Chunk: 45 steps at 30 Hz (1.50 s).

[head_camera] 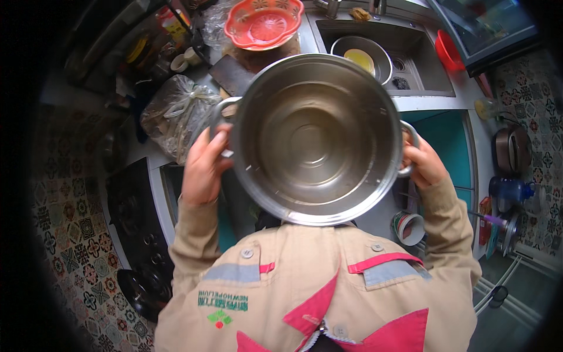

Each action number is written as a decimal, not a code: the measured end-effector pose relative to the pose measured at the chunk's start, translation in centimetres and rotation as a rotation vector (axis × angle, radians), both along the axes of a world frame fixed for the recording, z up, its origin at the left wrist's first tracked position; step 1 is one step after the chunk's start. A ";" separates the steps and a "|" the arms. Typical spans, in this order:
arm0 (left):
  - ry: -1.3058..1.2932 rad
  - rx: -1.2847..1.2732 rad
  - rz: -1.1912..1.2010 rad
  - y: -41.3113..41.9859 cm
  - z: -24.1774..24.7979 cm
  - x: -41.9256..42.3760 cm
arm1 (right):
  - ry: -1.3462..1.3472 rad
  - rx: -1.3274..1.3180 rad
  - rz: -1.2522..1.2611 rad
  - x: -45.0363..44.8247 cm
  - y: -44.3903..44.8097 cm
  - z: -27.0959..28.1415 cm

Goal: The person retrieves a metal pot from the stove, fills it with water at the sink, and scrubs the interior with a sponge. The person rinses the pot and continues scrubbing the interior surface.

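A large stainless steel pot (319, 141) hangs in the air before my chest, its open mouth facing the camera. A little clear liquid appears to lie at its bottom, though reflections make this hard to tell. My left hand (206, 163) grips the loop handle on the left side. On the right side my right hand (423, 160) is closed around the other handle. Behind the pot's upper left rim lies a cleaver (231, 72), partly hidden. A knotted clear plastic bag (176, 114) sits just beyond my left hand.
The sink (422, 57) at the back right holds a metal basin (382, 55) with a yellow item in it. A red flower-shaped bowl (264, 24) stands at the back. A black stove (136, 211) is at left; a glass-paned door (488, 31) juts in at upper right.
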<state>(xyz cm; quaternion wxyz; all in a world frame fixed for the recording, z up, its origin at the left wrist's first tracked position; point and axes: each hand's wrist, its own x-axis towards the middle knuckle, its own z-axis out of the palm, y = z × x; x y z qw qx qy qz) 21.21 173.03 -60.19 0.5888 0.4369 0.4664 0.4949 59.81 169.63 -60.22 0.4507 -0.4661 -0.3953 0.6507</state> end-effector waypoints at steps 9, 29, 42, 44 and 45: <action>-0.045 -0.108 -0.560 18.6 0.8 29.2 | -0.055 -0.099 -0.426 22.5 -1.3 2.7; 0.699 0.157 0.202 76.9 -10.3 42.6 | 0.005 -0.079 -0.746 30.5 30.5 0.3; -0.546 0.065 0.071 84.2 -10.6 39.9 | 0.104 -0.216 -0.525 30.0 39.6 0.0; -0.678 0.102 -0.014 77.6 -4.8 40.7 | 0.204 -0.242 -0.505 31.6 41.4 -0.7; -0.719 0.118 -0.055 74.0 -2.2 40.8 | 0.271 -0.239 -0.510 32.4 42.4 -1.3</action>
